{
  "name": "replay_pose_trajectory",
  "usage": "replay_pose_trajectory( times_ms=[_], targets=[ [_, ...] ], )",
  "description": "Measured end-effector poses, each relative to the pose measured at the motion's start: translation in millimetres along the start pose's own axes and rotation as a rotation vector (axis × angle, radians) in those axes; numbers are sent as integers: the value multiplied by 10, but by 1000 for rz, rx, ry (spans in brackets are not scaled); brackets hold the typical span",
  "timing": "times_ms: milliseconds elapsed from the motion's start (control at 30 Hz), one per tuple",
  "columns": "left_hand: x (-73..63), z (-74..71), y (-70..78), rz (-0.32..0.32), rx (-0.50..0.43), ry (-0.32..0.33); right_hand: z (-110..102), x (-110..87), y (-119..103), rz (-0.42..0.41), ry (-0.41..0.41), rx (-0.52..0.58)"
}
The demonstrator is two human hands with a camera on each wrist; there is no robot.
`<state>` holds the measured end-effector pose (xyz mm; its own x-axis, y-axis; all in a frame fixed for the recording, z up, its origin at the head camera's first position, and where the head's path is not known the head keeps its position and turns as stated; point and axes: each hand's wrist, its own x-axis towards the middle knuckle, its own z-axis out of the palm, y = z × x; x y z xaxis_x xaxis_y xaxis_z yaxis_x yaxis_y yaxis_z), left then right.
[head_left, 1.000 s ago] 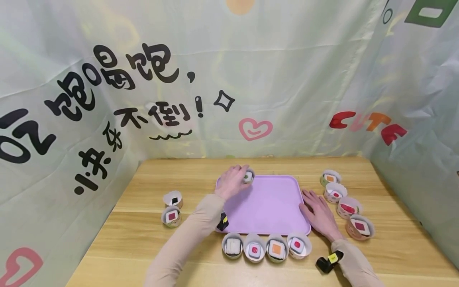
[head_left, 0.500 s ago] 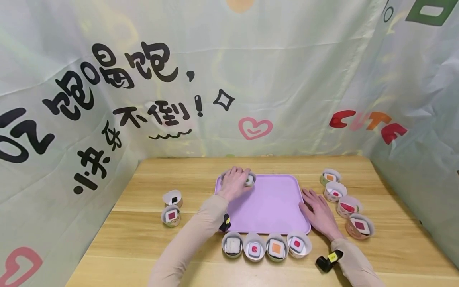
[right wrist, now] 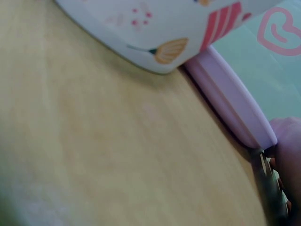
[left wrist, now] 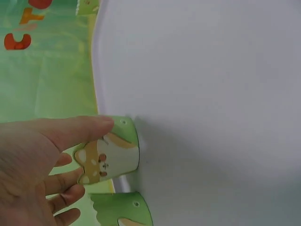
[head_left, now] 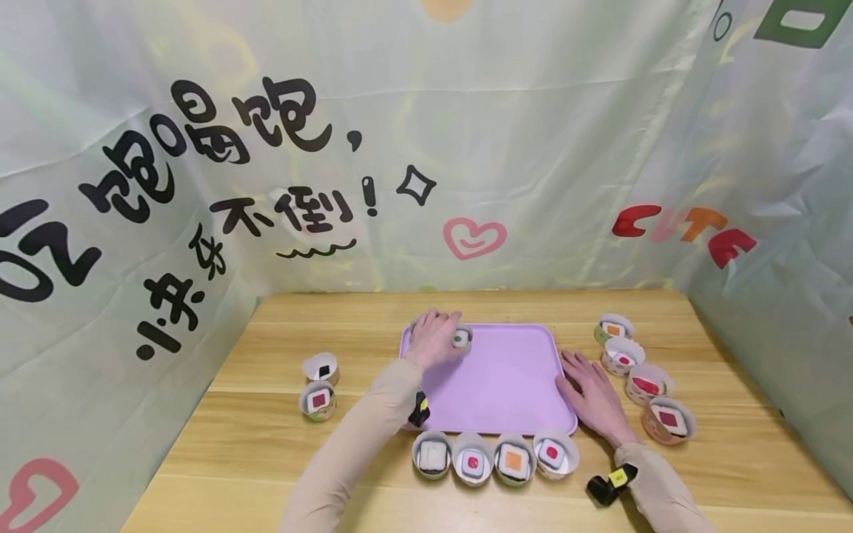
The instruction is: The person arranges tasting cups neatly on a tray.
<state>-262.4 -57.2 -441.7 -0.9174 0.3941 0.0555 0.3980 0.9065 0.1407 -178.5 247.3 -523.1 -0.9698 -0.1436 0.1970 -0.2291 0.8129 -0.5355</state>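
Observation:
At the back left of the lilac tray, my left hand grips a paper cup holding a toy sushi piece. The left wrist view shows this green cup with a cartoon dog, thumb against its side and fingers at its rim. Beside it stands a second green cup, mostly hidden by the hand in the head view. My right hand lies with extended fingers along the tray's right edge. In the right wrist view that hand is only partly seen, next to the tray rim.
Several sushi cups line the tray's near edge. More cups stand in a slanting row on the right of the wooden table. Two cups stand at the left. A printed cloth hangs behind.
My left hand has shifted slightly right, and the cup in its grip sits a little nearer on the tray. Another cup's rim shows left of the hand. My right hand stays put.

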Motion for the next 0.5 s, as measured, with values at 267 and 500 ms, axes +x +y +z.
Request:
replay_pose_trajectory(
  times_ms=[267, 500],
  targets=[
    [7, 4, -110, -7, -83, 7, -5, -1, -8, 4, -7, -2],
    [58, 56, -148, 1, -106, 29, -7, -2, -10, -1, -5, -7]
  ],
)
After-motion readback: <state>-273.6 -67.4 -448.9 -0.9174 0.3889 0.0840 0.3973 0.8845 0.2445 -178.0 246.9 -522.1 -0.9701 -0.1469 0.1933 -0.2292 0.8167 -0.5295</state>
